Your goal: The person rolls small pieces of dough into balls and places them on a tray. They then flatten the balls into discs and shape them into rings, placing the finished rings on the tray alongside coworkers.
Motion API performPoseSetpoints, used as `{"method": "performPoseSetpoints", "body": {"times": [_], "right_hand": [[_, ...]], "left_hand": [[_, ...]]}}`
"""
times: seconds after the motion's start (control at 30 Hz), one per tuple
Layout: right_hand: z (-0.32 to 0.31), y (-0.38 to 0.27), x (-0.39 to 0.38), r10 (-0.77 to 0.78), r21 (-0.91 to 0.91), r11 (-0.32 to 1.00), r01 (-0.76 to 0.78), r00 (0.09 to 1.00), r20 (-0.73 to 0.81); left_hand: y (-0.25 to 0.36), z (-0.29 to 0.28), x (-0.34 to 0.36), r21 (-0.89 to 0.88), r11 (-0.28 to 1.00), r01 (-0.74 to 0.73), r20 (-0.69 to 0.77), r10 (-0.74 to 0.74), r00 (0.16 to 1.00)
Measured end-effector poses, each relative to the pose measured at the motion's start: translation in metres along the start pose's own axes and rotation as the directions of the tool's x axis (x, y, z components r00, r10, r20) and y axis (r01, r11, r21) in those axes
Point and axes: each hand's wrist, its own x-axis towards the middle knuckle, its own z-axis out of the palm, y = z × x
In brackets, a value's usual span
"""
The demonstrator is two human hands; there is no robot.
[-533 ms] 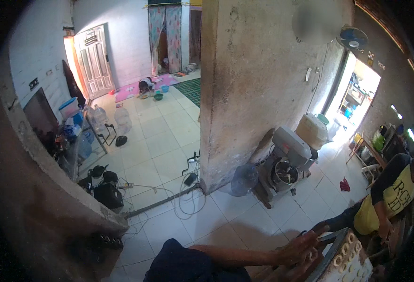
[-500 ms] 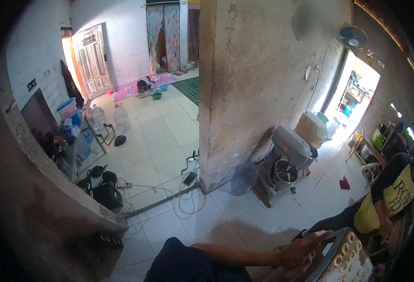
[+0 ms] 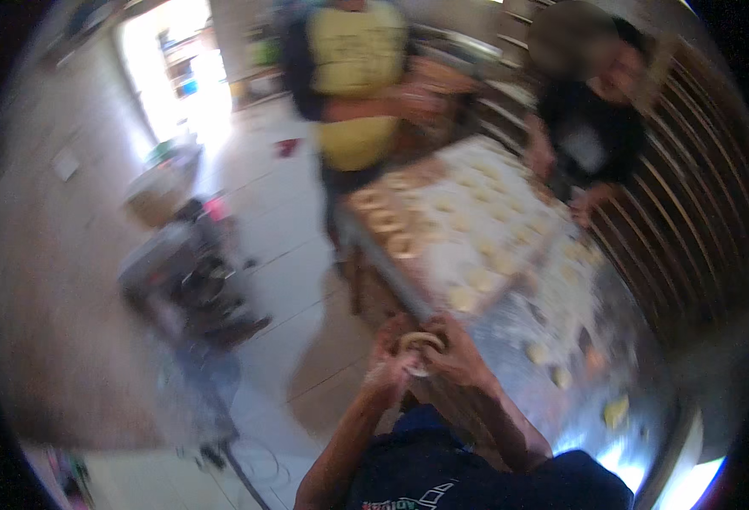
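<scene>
so I've got both hands on the dough ring (image 3: 419, 347) at the table (image 3: 510, 319) edge, left hand (image 3: 389, 361) pinching its near-left side, right hand (image 3: 455, 353) cupping the right, ring lying flat between them, both equally close.

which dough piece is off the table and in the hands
The dough ring at the table's near corner, held between the left hand and right hand. All the other pieces lie flat on the floured table.
</scene>
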Motion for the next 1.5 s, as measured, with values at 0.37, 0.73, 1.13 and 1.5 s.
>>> {"method": "performPoseSetpoints", "body": {"times": [0.37,0.73,1.13,1.5], "right_hand": [[-0.068,0.073,0.118,0.032,0.254,0.967,0.029,0.972,-0.234],[-0.107,0.12,0.094,0.297,-0.196,0.886,-0.42,0.839,-0.456],[-0.124,0.122,0.041,0.295,-0.028,0.936,-0.35,0.826,-0.48],[-0.217,0.177,-0.198,0.298,-0.14,0.676,-0.724,0.442,-0.846]], "left_hand": [[-0.008,0.033,0.146,0.561,0.799,-0.216,-0.134,0.345,0.929],[0.019,-0.01,0.201,0.926,-0.374,-0.059,0.2,0.351,0.915],[-0.027,0.036,0.179,0.812,-0.434,-0.391,0.336,-0.199,0.92],[-0.207,0.204,0.219,0.684,-0.161,-0.711,0.655,-0.292,0.697]]}}
